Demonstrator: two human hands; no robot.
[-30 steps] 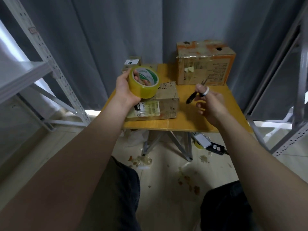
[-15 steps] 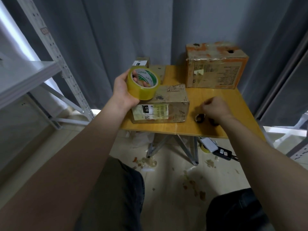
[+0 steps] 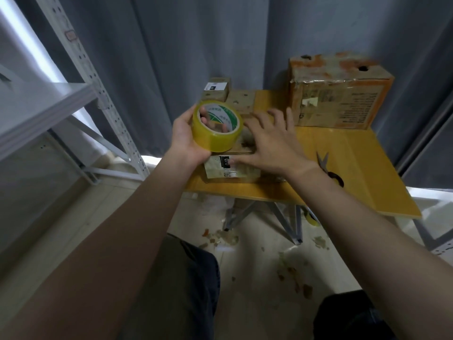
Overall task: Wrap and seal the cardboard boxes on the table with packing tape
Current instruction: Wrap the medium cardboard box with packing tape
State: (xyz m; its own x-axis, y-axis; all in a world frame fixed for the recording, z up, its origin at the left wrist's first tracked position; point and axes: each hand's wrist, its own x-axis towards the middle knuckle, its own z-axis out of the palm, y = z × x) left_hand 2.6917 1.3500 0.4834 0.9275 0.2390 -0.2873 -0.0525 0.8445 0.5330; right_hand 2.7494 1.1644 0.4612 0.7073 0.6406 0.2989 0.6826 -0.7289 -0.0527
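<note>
Left hand (image 3: 186,141) grips the tape roll (image 3: 217,126); right hand (image 3: 269,143) lies open, fingers spread, over the box (image 3: 232,171)

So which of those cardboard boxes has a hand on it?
The low box at the front edge of the table, under the flat right hand. The big orange-stained box and two small boxes stand farther back.

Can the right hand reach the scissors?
Probably yes. The right hand is open and empty over the front box, and the scissors lie bare on the table just beside its wrist, nothing between.
</note>
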